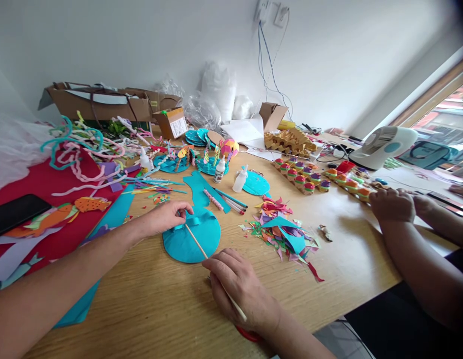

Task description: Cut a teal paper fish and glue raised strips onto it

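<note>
On the wooden table lies a round disc [194,247] covered in turquoise paper, with a raised turquoise paper strip [204,220] on its top. My left hand [170,217] reaches over the disc's far left edge, its thumb and fingers pinched at the strip. A thin wooden stick [195,240] is gripped in my right hand [236,286]. Its far tip meets the strip beside my left fingertips, and its near end pokes out below my right fingers. Something red shows under my right wrist, partly hidden.
Paper scraps [285,232] lie to the right, glue bottles [240,179] and pencils [231,199] behind the disc. A phone [18,212] rests on red sheets at left. Painted egg cartons [300,175] and a white lamp-like device [383,147] stand right, near another person's hands [393,205].
</note>
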